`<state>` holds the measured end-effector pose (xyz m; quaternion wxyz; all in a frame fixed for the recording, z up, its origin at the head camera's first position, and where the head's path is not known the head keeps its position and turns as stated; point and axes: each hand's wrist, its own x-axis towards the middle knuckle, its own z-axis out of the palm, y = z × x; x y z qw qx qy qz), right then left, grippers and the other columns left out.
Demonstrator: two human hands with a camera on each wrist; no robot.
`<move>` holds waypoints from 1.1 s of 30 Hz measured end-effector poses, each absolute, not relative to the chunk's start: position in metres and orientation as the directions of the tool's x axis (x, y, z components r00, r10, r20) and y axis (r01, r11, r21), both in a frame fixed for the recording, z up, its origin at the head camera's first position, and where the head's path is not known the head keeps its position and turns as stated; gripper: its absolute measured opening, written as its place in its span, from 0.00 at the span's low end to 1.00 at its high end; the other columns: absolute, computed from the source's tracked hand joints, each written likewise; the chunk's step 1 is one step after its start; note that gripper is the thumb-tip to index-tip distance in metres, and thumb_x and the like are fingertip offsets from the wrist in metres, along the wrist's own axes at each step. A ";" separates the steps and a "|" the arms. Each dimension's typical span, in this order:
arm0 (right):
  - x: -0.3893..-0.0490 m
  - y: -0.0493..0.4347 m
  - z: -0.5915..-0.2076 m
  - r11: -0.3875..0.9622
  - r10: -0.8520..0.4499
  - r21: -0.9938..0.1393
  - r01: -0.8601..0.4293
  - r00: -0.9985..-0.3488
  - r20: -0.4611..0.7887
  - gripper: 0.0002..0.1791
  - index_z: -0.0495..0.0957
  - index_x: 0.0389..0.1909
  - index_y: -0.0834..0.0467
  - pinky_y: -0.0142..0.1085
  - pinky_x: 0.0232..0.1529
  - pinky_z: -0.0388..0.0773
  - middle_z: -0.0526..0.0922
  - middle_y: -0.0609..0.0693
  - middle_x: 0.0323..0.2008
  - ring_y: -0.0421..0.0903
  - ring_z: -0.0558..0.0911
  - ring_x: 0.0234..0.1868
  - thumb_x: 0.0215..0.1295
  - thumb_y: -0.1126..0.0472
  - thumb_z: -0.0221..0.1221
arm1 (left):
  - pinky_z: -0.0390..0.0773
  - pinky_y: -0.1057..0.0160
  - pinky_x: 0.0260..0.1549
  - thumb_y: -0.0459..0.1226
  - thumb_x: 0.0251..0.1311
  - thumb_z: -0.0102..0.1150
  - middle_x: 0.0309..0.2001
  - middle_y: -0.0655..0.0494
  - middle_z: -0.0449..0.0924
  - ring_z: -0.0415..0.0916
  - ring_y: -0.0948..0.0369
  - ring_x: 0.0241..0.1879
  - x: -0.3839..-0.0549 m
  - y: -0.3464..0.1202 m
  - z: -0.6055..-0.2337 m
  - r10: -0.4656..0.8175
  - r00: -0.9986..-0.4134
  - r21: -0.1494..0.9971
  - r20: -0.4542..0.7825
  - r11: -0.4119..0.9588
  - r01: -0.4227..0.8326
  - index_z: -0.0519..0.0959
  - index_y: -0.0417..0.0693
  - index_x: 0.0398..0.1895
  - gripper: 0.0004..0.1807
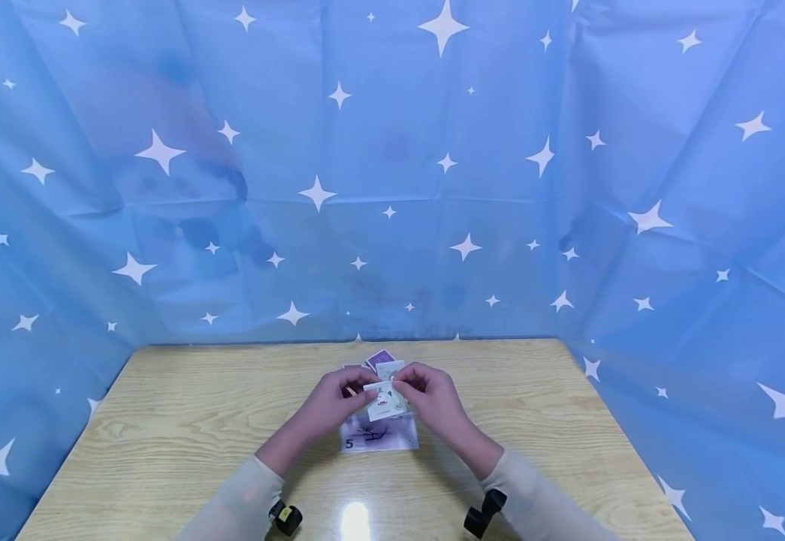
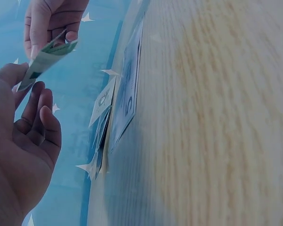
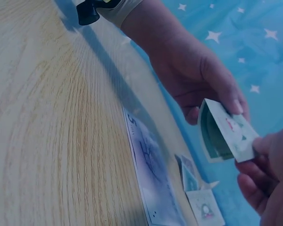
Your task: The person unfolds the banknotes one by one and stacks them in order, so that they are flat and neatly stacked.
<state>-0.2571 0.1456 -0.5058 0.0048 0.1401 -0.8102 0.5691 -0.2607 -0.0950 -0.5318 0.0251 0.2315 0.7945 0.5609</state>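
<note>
Both hands hold a folded, pale green-and-white printed paper note [image 1: 387,403] above the table. My left hand [image 1: 334,400] pinches its left side between thumb and fingers. At the opposite edge, my right hand [image 1: 435,392] has it between thumb and fingertips. In the right wrist view the folded note [image 3: 233,132] shows a small red and green print outside and darker green inside, its layers partly spread. Below the hands, a purple note [image 1: 380,436] marked 5 lies flat on the table.
Beyond the purple note lie a small pale printed paper [image 3: 206,207] and small folded purple papers [image 1: 380,357], partly hidden behind the hands in the head view. A wood-grain table [image 1: 541,436] meets a blue star-patterned cloth [image 1: 392,248] at its back and sides.
</note>
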 end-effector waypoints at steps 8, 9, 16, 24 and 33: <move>-0.255 0.148 -0.504 0.278 -0.199 -0.936 -0.213 -0.967 0.161 0.04 0.88 0.42 0.63 0.33 0.38 0.84 0.89 0.52 0.37 0.45 0.84 0.36 0.77 0.65 0.69 | 0.85 0.58 0.45 0.42 0.76 0.71 0.50 0.62 0.85 0.82 0.58 0.49 -0.259 -0.096 -0.531 0.385 -0.893 0.901 0.231 0.262 0.346 0.89 0.58 0.55 0.09; -0.254 0.148 -0.504 0.278 -0.195 -0.938 -0.209 -0.968 0.158 0.04 0.88 0.42 0.63 0.33 0.38 0.84 0.89 0.52 0.37 0.45 0.85 0.36 0.77 0.65 0.69 | 0.86 0.58 0.45 0.42 0.75 0.71 0.50 0.61 0.85 0.83 0.58 0.50 -0.259 -0.097 -0.531 0.384 -0.893 0.901 0.234 0.261 0.347 0.89 0.58 0.55 0.10; -0.252 0.148 -0.502 0.282 -0.178 -0.940 -0.190 -0.974 0.143 0.03 0.88 0.41 0.59 0.37 0.38 0.85 0.89 0.51 0.38 0.46 0.85 0.36 0.78 0.65 0.68 | 0.86 0.57 0.48 0.43 0.73 0.74 0.50 0.63 0.84 0.83 0.58 0.52 -0.256 -0.097 -0.528 0.376 -0.892 0.896 0.249 0.260 0.360 0.89 0.60 0.52 0.08; -0.252 0.150 -0.506 0.261 -0.164 -0.950 -0.171 -0.978 0.131 0.03 0.87 0.42 0.59 0.42 0.37 0.87 0.87 0.55 0.39 0.48 0.85 0.33 0.79 0.65 0.67 | 0.85 0.58 0.47 0.43 0.73 0.75 0.48 0.60 0.83 0.81 0.56 0.47 -0.256 -0.097 -0.531 0.378 -0.866 0.876 0.328 0.222 0.429 0.89 0.55 0.45 0.05; -0.252 0.155 -0.506 0.263 -0.160 -0.950 -0.169 -0.978 0.130 0.02 0.87 0.42 0.59 0.44 0.38 0.88 0.88 0.55 0.40 0.47 0.85 0.33 0.79 0.65 0.67 | 0.78 0.43 0.64 0.42 0.72 0.76 0.57 0.58 0.88 0.82 0.52 0.61 -0.255 -0.101 -0.530 0.362 -0.892 0.883 0.269 0.276 0.379 0.90 0.62 0.48 0.06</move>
